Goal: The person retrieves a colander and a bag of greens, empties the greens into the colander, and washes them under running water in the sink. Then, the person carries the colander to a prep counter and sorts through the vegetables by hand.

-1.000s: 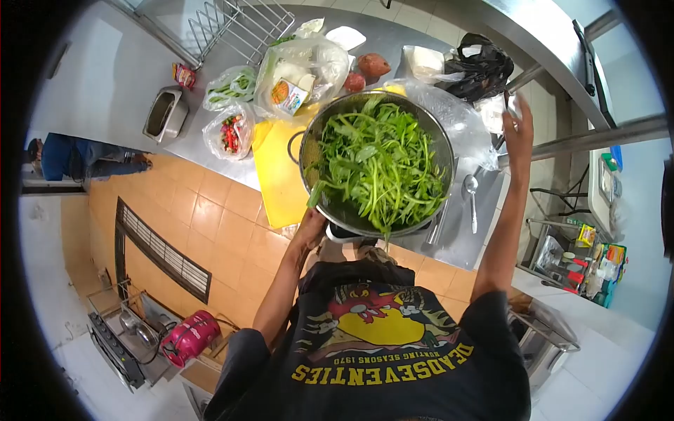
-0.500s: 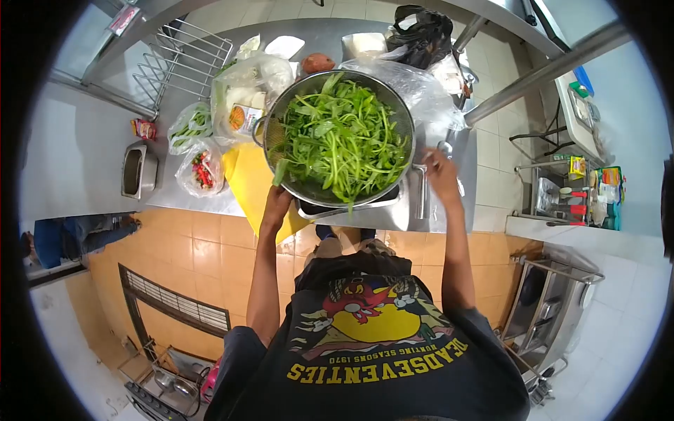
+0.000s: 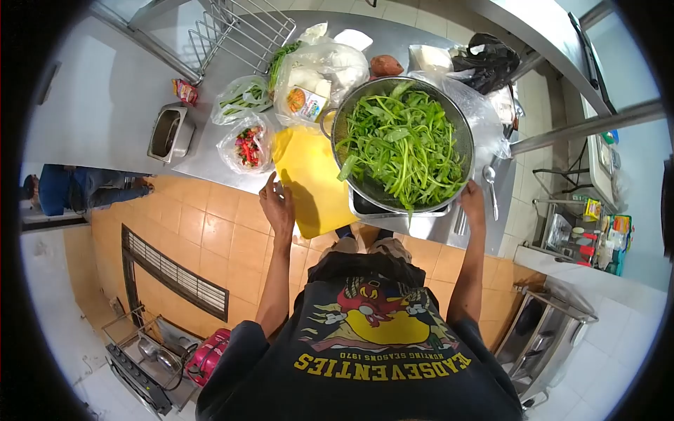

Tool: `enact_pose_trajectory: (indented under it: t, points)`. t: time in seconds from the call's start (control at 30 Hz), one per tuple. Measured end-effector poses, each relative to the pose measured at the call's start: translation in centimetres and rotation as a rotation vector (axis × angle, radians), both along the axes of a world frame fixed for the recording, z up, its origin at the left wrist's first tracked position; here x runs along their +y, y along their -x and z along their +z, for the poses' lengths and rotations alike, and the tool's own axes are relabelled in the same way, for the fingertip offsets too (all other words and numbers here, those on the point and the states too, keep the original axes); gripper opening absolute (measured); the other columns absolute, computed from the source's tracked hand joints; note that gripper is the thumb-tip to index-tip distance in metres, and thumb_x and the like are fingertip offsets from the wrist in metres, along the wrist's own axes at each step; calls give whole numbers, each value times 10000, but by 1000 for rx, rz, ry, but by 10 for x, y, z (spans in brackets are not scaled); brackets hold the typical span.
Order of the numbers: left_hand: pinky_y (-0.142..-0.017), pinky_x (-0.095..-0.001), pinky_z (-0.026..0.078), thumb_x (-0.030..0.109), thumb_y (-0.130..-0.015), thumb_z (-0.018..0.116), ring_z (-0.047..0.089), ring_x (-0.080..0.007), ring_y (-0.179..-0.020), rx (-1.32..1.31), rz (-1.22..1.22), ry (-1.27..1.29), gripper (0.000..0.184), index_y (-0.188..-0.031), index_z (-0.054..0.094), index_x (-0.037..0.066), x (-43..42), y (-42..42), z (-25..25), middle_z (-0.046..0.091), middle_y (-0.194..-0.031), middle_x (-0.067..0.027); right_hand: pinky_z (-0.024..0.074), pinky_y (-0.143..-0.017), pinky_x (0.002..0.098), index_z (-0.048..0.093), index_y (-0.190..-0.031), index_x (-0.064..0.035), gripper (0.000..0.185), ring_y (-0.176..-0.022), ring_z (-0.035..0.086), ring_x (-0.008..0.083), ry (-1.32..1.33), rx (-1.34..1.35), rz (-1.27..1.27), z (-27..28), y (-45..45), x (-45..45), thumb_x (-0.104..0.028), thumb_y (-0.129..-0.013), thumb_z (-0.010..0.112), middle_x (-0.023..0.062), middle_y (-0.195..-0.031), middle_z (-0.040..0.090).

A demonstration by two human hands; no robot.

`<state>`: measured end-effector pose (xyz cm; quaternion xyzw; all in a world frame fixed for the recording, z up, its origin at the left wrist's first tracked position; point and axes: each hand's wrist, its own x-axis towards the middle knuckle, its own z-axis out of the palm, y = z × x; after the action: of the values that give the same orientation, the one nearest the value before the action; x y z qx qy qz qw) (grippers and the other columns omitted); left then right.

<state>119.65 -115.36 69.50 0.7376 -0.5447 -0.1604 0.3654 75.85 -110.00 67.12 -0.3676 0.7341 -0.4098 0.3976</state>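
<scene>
A large steel mesh colander (image 3: 472, 144) heaped with leafy green vegetables (image 3: 404, 144) rests over a compact stove (image 3: 361, 205) at the table's front. My right hand (image 3: 472, 199) closes on the colander's lower right rim, its fingertips partly hidden. To the left lies a yellow cutting board (image 3: 307, 186), shaded by the colander and jutting past the table edge. Beside the board's left edge is my left hand (image 3: 277, 202), fingers curled in; a small pale, shiny thing shows between them, too small to make out. A spoon (image 3: 490, 184) lies right of the colander.
Left of the board sit a bag of red chillies (image 3: 248, 146), a bag of green vegetables (image 3: 239, 102) and a metal container (image 3: 170, 133). Behind are a larger plastic bag (image 3: 340, 67), a brown tuber (image 3: 386, 66) and a wire rack (image 3: 246, 35). Another person (image 3: 84, 189) is at far left.
My left hand has let go of the colander and moved left to the board's edge. My right hand has come to the colander's rim. The view has shifted, showing more of the board.
</scene>
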Motion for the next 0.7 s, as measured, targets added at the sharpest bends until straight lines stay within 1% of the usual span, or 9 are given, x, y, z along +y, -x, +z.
enact_pose_trajectory:
  t: [0.13,0.23,0.3,0.43,0.47,0.57,0.6,0.63,0.7]
  points:
    - [-696,-317,470,128,-852,590,556,-224,-847,265,-100,68,356,-1194,523,54,-25,14,10,532,-1059,-190,366,-468,245,586,-918,13,179,-506,451,76,114,-51,-18,5,-20,3,-26,-861,421,20,-630,529]
    - [-718,-316,495,345,-866,594,576,-211,-903,776,-124,-107,619,-1349,332,58,-65,45,35,489,-1193,-214,368,-472,236,598,-955,8,192,-517,453,73,123,131,-14,25,-6,-11,-48,-885,429,0,-641,530]
    - [-745,-340,507,446,-839,598,581,-221,-874,875,15,-91,759,-1391,238,69,-96,66,54,484,-1193,-203,388,-510,219,609,-1036,-24,216,-588,477,66,266,150,-73,52,-2,-24,-104,-918,447,7,-739,562]
    - [-713,-315,525,214,-830,600,588,-192,-758,921,-141,2,463,-1229,437,45,-158,43,37,573,-1029,-117,436,-640,203,608,-1080,-46,221,-729,533,72,454,199,-111,132,-11,-69,-141,-922,487,36,-892,603]
    - [-665,-300,523,121,-819,553,582,-161,-710,1005,-44,32,331,-1134,491,40,-164,44,46,591,-913,-72,444,-685,211,606,-1083,-39,222,-773,552,89,524,157,-19,149,-23,-90,-139,-913,504,44,-919,615]
    - [-629,-280,507,189,-875,544,569,-139,-691,999,-17,47,340,-1187,489,65,-170,33,69,576,-855,-57,468,-773,266,609,-1070,-20,243,-878,596,144,655,169,300,169,-71,-173,-137,-860,576,109,-973,639]
    - [-642,-271,502,254,-900,531,557,-133,-678,1010,-24,58,362,-1221,500,89,-173,29,71,572,-847,-35,467,-798,283,561,-1143,-16,326,-912,605,170,555,165,468,198,-97,-189,-157,-850,587,143,-990,634]
    - [-647,-269,500,267,-904,525,550,-128,-673,1002,-33,58,361,-1219,510,92,-178,28,76,571,-847,-29,460,-824,290,492,-1223,-21,483,-954,599,194,470,53,548,161,-110,-234,-219,-809,641,159,-1001,632]
    - [-658,-265,498,293,-912,513,536,-119,-664,984,-48,48,361,-1216,531,99,-183,24,89,568,-846,-15,477,-779,302,454,-1245,0,606,-895,616,206,497,525,383,122,-148,-290,-263,-754,693,156,-939,642]
